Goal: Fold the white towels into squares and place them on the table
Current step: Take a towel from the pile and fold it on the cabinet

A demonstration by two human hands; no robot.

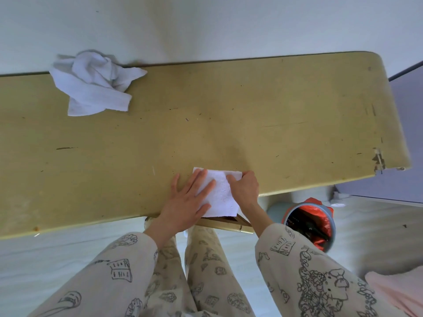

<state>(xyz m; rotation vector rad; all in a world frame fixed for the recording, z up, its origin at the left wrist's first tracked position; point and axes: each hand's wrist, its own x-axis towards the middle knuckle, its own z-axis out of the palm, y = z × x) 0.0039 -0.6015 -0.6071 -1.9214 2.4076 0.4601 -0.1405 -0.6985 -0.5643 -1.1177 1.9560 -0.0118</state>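
A small folded white towel (220,194) lies at the near edge of the yellow table (251,115), its near end reaching the edge. My left hand (187,202) lies flat on the towel's left half with fingers straight and spread. My right hand (243,188) is on the towel's right side, fingers curled over its far right corner, pinching the cloth. A crumpled heap of white towels (93,84) sits at the far left of the table against the wall.
A grey bin with a red liner (309,225) stands on the floor under the table's right end. The table's right corner (380,161) is chipped. A white wall runs right behind the table. A pink cloth (398,291) shows at lower right.
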